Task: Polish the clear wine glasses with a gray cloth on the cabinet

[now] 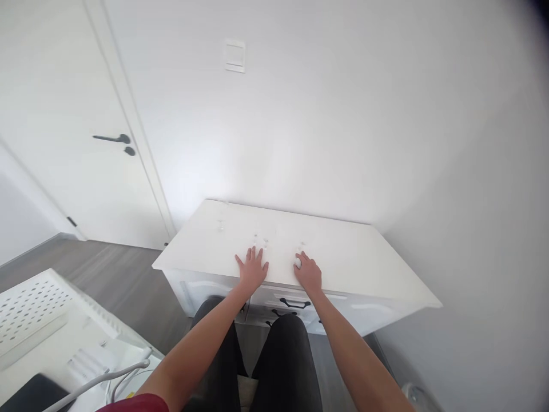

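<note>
My left hand (pixel 252 270) lies flat on the top of a white cabinet (pixel 343 263), its fingers spread and nothing held. To its right, near the front edge, my right hand (pixel 309 272) curls its fingers around a small white rounded object (pixel 297 262). Most of that object is hidden by the fingers, so its kind does not show. Just beyond my left fingertips are small clear or shiny spots (pixel 266 242), too faint to name. Another faint shiny spot (pixel 221 226) shows farther left on the cabinet top.
The cabinet front has drawers with black handles (pixel 295 304), close to my knees. A wall with a white switch (pixel 235 56) rises behind. On the left stand a door with a black handle (pixel 112 138) and a white desk (pixel 47 343) with a pegboard panel and a cable (pixel 103 377).
</note>
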Demonstrator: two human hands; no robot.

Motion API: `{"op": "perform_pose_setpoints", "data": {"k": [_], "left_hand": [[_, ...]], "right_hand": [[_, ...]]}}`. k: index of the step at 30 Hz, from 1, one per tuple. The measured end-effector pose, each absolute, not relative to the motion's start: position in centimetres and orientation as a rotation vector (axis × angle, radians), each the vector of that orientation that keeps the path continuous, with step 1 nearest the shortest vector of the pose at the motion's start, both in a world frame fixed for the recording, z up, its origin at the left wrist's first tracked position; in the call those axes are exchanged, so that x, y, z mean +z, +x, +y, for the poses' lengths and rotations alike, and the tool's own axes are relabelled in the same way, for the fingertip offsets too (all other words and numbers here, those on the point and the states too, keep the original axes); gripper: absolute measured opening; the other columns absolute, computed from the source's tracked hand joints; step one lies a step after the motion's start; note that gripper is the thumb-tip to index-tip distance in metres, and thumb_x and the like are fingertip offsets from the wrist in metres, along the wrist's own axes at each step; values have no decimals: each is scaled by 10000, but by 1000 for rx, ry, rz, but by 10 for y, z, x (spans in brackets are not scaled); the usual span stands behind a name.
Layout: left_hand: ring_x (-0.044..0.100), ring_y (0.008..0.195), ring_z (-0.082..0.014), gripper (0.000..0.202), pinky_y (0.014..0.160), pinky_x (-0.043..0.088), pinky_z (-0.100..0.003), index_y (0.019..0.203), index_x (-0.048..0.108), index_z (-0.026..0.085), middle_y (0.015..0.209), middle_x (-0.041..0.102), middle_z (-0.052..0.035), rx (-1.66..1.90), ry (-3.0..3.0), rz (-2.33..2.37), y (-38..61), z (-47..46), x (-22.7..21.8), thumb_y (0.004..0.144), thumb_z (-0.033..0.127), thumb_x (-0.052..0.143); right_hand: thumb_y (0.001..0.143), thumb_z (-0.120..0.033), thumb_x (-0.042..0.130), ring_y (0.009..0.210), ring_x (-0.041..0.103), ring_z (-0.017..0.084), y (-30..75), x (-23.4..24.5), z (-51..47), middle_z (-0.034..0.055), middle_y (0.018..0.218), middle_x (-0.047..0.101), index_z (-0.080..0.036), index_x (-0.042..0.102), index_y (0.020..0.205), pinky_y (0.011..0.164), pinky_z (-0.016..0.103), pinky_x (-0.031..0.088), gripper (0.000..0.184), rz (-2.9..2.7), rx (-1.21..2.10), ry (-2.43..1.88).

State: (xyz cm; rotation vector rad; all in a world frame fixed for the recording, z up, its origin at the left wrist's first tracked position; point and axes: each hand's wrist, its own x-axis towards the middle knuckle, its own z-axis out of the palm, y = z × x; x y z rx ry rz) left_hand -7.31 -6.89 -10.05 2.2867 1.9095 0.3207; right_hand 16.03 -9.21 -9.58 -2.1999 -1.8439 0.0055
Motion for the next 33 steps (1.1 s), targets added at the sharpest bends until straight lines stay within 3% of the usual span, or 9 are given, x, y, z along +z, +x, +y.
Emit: {"op": "perform_pose_setpoints", "data": {"k": [11, 18, 24, 29, 33], "left_hand": [[187, 1652, -446, 759, 1221, 44, -846, 1698, 353, 170, 1771, 239, -235, 546, 2001, 2272, -136, -94, -107, 1057, 574, 388], [162, 1659, -441, 777, 1210, 25, -853, 1693, 370, 203, 1778, 213, -237, 505, 1906, 2366, -169, -83, -101, 1042, 626, 416], [124, 1661, -461, 799, 1203, 5, -861, 1707, 332, 193, 1782, 192, -242, 496, 1854, 2385, -167, -76, -99, 1035, 619, 409], [92, 1660, -474, 787, 1189, -14, -880, 1713, 312, 178, 1794, 181, -204, 502, 1833, 2377, -164, -72, -100, 1043, 584, 377], [77, 1656, -492, 727, 1171, -32, -892, 1701, 358, 251, 1802, 178, -174, 524, 1860, 2329, -167, -70, -101, 1048, 570, 384]], "right_hand": [[999, -311, 542, 1283, 638, 263, 109, -97, -75, 3, 1689, 471, -265, 571, 1545, 994, 387, 561, 549, -2196, 10, -1976], [994, -349, 565, 1287, 632, 260, 31, -97, -40, -4, 1699, 456, -286, 577, 1538, 1006, 384, 550, 548, -2294, 56, -1801], [1005, -344, 564, 1338, 609, 279, -6, -98, -27, 72, 1688, 470, -236, 569, 1549, 1045, 400, 533, 555, -2312, 71, -1756], [1006, -337, 581, 1406, 570, 275, -4, -98, -35, 109, 1639, 527, -218, 643, 1453, 1100, 379, 497, 467, -2302, 55, -1767], [1008, -341, 575, 1332, 623, 275, -4, -98, -42, 112, 1599, 571, -210, 685, 1355, 1042, 369, 525, 386, -2286, 41, -1806]]}}
